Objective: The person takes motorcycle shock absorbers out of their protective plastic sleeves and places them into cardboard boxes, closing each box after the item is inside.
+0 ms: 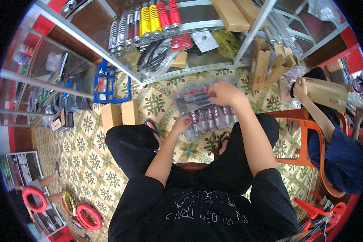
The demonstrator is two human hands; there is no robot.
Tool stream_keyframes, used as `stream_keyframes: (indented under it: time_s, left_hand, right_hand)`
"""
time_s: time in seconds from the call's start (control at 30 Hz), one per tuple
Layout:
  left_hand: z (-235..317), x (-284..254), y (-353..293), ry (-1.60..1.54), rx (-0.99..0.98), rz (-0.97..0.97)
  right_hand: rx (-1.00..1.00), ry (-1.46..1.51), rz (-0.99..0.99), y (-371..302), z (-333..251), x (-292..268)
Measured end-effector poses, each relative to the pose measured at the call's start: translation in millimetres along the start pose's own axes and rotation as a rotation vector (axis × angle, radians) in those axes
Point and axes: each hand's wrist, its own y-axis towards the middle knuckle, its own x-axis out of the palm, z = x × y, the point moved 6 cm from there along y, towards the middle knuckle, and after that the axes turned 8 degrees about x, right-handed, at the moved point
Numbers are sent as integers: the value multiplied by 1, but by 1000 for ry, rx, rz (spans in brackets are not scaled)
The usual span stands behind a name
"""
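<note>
On the floor in front of me lies a group of shock absorbers [210, 119] in clear plastic bags, with red and silver parts showing through. My left hand [183, 125] is at the near left edge of the group, fingers closed close against the plastic; what they pinch is too small to tell. Over the far side of the bags, my right hand [226, 94] is bent at the wrist with its fingertips pressed together. Anything between those fingertips is hidden. Blurred plastic and dark parts lie just under it.
Two cardboard boxes [120, 114] stand left of my knee, near a blue frame [109, 84]. Ahead, a glass shelf holds coloured shock absorbers [150, 21]. Opened long boxes [266, 66] lean at its right. A co-worker's hand [299, 89] touches a long cardboard box [324, 93] behind an orange chair [302, 139].
</note>
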Motion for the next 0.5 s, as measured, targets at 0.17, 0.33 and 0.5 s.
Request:
stream_keyframes:
  time_s: [0.17,0.33,0.5]
  left_hand:
    - [184,-90,36,116,152,-25]
    - [250,-265,-23,214,222,523]
    - [157,-357,-98,278,34,913]
  right_hand:
    - [-57,50,174,4,16,0]
    - [-329,435,261,31,-97,-3]
    - [-516,258,314,38,-159,25]
